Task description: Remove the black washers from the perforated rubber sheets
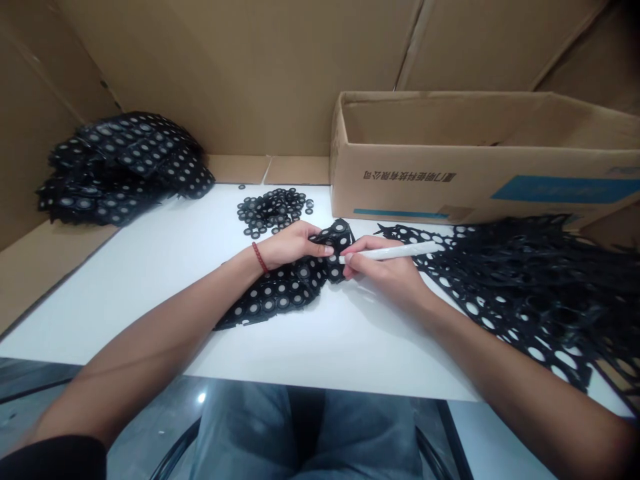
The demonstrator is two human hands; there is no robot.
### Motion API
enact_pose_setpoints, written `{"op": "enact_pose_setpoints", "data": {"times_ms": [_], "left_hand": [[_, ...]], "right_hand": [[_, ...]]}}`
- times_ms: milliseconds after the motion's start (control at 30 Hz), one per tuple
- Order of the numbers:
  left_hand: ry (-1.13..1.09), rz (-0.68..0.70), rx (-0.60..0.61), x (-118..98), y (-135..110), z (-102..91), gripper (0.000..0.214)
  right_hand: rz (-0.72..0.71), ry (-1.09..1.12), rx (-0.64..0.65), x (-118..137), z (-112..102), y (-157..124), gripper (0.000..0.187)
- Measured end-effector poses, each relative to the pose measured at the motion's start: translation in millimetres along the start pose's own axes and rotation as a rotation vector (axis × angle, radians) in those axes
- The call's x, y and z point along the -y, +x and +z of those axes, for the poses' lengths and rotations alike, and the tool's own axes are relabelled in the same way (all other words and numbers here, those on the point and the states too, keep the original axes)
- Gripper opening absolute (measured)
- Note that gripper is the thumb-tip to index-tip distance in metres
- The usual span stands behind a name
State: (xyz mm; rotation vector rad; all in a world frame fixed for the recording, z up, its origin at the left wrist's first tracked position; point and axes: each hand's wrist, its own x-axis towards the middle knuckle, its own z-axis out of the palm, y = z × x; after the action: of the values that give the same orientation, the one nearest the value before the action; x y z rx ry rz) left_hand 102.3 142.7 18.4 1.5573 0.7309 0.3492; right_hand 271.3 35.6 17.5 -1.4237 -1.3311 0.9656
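Observation:
My left hand (pixel 295 244) grips the upper part of a black rubber sheet (pixel 280 293) dotted with ring shapes, its thumb pressed on the face. The rest of the sheet lies on the white table under my left wrist. In my right hand (pixel 385 267) is a white pen-like tool (pixel 400 251), held like a pencil, its tip at the raised edge of the sheet. Whether the tip touches a ring is too small to tell. Beyond my left hand lies a loose pile of small black rings (pixel 273 210).
At the back left stands a heap of uncut ring sheets (pixel 130 167). A cardboard box (pixel 400 183) occupies the back right. Black sheets with punched-out holes (pixel 530 293) are piled on the right, beside my right forearm. Cardboard walls (pixel 240 73) enclose the white table (pixel 145 267).

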Motion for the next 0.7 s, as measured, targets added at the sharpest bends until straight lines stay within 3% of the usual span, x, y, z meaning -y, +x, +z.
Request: {"op": "enact_pose_setpoints", "data": {"times_ms": [233,300,400,433,567,700], "left_hand": [[0.015,-0.003,0.004,-0.6,0.3,-1.6,0.021],[0.003,-0.018,-0.005,-2.2,-0.2,-3.2,0.022],[-0.034,-0.056,-0.005,-3.2,-0.7,-4.9,0.023],[-0.048,-0.064,-0.009,-2.8,-0.7,-4.9,0.023],[-0.116,-0.055,-0.048,0.6,0.4,-3.4,0.025],[-0.031,-0.013,-0.089,-2.8,-0.7,-3.9,0.028]], "right_hand": [[0.044,0.035,0.019,0.7,-1.7,1.2,0.005],[0.015,0.173,-0.104,-1.8,-7.2,5.5,0.004],[-0.02,0.368,-0.436,-7.8,-14.6,13.3,0.009],[-0.006,0.365,-0.471,-9.5,-15.5,15.1,0.012],[0.013,0.162,-0.29,-11.1,-10.8,14.3,0.023],[0.039,-0.005,-0.189,-4.3,-4.3,7.2,0.016]]}}
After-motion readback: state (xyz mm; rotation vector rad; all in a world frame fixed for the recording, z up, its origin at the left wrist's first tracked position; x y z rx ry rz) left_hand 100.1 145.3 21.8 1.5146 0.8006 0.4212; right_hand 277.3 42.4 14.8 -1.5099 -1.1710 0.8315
